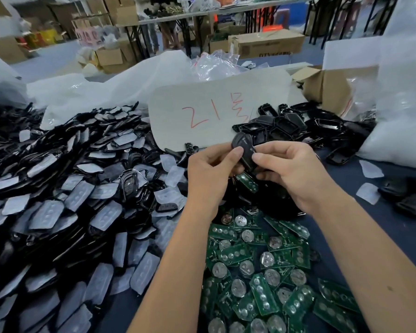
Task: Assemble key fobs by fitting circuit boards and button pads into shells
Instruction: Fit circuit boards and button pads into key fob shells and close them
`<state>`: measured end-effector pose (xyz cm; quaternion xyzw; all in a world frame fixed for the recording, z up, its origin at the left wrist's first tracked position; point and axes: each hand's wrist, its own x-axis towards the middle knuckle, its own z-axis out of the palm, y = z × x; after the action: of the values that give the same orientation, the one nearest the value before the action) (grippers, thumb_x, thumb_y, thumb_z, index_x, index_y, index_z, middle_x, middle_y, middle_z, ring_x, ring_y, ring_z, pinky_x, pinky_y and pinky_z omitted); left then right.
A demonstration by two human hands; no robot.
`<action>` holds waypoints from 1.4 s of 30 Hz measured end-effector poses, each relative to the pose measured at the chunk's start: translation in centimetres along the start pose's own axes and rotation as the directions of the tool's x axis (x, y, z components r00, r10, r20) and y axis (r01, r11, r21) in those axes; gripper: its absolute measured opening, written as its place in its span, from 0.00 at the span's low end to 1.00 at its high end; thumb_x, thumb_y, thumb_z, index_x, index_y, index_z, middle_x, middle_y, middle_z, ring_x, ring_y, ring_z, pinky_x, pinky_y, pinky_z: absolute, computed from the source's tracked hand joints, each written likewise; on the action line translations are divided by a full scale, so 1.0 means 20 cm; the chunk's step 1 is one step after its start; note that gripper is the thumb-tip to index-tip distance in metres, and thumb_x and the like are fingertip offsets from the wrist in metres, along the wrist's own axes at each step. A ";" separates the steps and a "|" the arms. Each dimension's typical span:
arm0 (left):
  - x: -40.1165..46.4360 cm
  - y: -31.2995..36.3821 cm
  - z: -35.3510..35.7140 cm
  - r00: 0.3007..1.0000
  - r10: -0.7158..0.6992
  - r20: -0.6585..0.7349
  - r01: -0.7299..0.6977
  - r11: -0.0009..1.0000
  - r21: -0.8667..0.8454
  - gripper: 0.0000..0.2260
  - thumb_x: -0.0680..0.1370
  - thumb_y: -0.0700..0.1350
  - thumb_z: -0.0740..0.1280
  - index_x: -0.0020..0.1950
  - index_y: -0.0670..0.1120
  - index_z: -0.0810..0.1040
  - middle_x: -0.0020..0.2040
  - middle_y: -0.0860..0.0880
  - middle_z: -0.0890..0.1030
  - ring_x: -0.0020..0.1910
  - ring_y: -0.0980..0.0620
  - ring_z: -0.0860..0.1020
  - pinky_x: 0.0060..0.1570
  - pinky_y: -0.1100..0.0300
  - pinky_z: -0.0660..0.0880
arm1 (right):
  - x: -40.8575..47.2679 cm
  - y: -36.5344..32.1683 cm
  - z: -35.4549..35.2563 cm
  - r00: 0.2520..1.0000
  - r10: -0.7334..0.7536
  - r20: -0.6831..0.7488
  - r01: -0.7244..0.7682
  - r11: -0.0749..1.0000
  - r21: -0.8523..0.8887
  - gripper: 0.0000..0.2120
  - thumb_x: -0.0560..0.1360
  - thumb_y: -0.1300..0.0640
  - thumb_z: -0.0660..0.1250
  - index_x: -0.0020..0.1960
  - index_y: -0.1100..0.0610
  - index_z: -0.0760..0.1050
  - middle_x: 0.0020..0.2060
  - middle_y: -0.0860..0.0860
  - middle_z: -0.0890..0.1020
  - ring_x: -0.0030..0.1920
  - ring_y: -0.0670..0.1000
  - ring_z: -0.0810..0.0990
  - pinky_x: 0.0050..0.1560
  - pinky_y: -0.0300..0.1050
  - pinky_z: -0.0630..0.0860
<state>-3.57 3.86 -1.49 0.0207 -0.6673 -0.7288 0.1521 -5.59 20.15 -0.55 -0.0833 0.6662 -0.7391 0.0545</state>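
Two hands (209, 169), one sign (216, 111), countless boards (264, 292).

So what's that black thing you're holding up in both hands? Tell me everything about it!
It is a black key fob shell, smooth and a bit shiny, like plastic, with a rounded top end. It is held tilted above the table, over the pile of green circuit boards and in front of a white card with red writing. The left hand grips one side with its thumb on the front, and the right hand pinches the other side. Fingers hide its lower half, so what is inside cannot be seen.
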 end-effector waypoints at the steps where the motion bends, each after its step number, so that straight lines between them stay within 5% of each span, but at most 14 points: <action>1: 0.00 0.00 -0.01 1.000 -0.011 0.014 0.011 1.000 -0.027 0.05 0.79 0.38 0.73 0.53 0.41 0.87 0.43 0.42 0.87 0.35 0.51 0.81 0.42 0.59 0.81 | 0.00 0.00 0.00 1.000 -0.009 0.000 0.009 1.000 -0.010 0.04 0.77 0.64 0.74 0.48 0.57 0.86 0.43 0.58 0.87 0.42 0.51 0.84 0.44 0.43 0.83; 11: 0.00 0.00 -0.02 0.994 -0.018 0.105 0.022 0.999 -0.038 0.05 0.79 0.39 0.73 0.52 0.46 0.88 0.40 0.46 0.86 0.34 0.52 0.78 0.40 0.62 0.79 | -0.01 0.01 0.01 0.993 -0.109 -0.041 0.109 0.994 -0.009 0.11 0.74 0.66 0.77 0.55 0.57 0.84 0.44 0.55 0.89 0.43 0.52 0.86 0.45 0.44 0.83; 18: 0.00 0.00 -0.02 0.998 -0.040 0.048 0.041 0.999 -0.030 0.05 0.80 0.43 0.73 0.51 0.43 0.87 0.41 0.43 0.86 0.36 0.51 0.81 0.41 0.61 0.80 | -0.01 0.00 0.00 0.974 -0.219 -0.049 0.212 0.970 -0.116 0.12 0.71 0.66 0.79 0.49 0.51 0.86 0.41 0.49 0.89 0.42 0.47 0.87 0.46 0.39 0.82; 23: 0.01 0.03 -0.03 0.969 -0.234 0.078 0.245 0.949 -0.200 0.17 0.81 0.54 0.68 0.50 0.39 0.84 0.41 0.40 0.85 0.34 0.47 0.84 0.36 0.60 0.82 | -0.02 0.01 0.00 0.787 -0.617 -0.002 0.506 0.647 -0.570 0.11 0.71 0.68 0.78 0.45 0.52 0.86 0.42 0.44 0.86 0.47 0.46 0.84 0.51 0.41 0.79; 25: 0.01 0.03 -0.04 0.957 -0.253 0.141 0.276 0.943 -0.184 0.15 0.78 0.52 0.72 0.49 0.39 0.84 0.42 0.41 0.85 0.35 0.47 0.84 0.37 0.60 0.83 | -0.02 0.02 0.01 0.695 -0.714 0.081 0.585 0.497 -0.640 0.08 0.71 0.70 0.78 0.44 0.58 0.87 0.44 0.49 0.86 0.49 0.50 0.84 0.52 0.46 0.79; 28: 0.01 0.03 -0.05 0.961 -0.220 0.165 0.247 0.955 -0.166 0.04 0.78 0.41 0.75 0.48 0.41 0.86 0.41 0.45 0.85 0.36 0.50 0.85 0.40 0.62 0.82 | -0.02 0.04 0.03 0.658 -0.732 0.173 0.630 0.411 -0.659 0.08 0.72 0.73 0.76 0.43 0.61 0.86 0.44 0.51 0.86 0.50 0.52 0.83 0.50 0.50 0.80; 33: 0.01 0.03 -0.07 0.980 -0.188 0.073 0.198 0.965 -0.174 0.04 0.76 0.33 0.75 0.50 0.39 0.85 0.43 0.42 0.86 0.37 0.48 0.85 0.40 0.63 0.82 | -0.03 0.03 0.04 0.679 -0.733 -0.033 0.566 0.553 -0.612 0.16 0.71 0.74 0.65 0.50 0.59 0.85 0.50 0.49 0.86 0.54 0.50 0.84 0.53 0.44 0.81; 36: 0.01 0.04 -0.09 0.980 -0.175 0.091 0.189 0.966 -0.174 0.06 0.75 0.32 0.75 0.49 0.42 0.85 0.42 0.41 0.85 0.36 0.47 0.85 0.40 0.63 0.82 | -0.01 0.03 0.02 0.839 -0.508 -0.194 0.410 0.825 -0.388 0.11 0.77 0.63 0.66 0.54 0.55 0.84 0.46 0.47 0.87 0.48 0.49 0.86 0.45 0.46 0.83; 39: 0.01 0.05 -0.09 0.979 -0.160 0.130 0.179 0.972 -0.153 0.08 0.75 0.31 0.74 0.48 0.43 0.86 0.44 0.40 0.86 0.37 0.46 0.85 0.41 0.62 0.82 | 0.00 0.03 0.02 0.956 -0.259 -0.134 0.243 0.961 -0.129 0.06 0.80 0.54 0.68 0.50 0.52 0.84 0.40 0.52 0.86 0.38 0.50 0.84 0.34 0.45 0.81; 42: 0.00 0.05 -0.08 0.976 -0.140 0.164 0.161 0.979 -0.127 0.08 0.76 0.31 0.74 0.48 0.44 0.87 0.46 0.38 0.86 0.37 0.46 0.85 0.41 0.62 0.82 | 0.01 0.05 0.02 0.968 -0.230 -0.096 0.226 0.973 -0.057 0.04 0.79 0.56 0.72 0.48 0.55 0.84 0.36 0.56 0.84 0.33 0.52 0.81 0.29 0.42 0.77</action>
<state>-2.98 2.30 -0.63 0.0041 -0.6211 -0.7824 0.0452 -5.69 19.57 -1.45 -0.1226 0.6710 -0.7282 -0.0668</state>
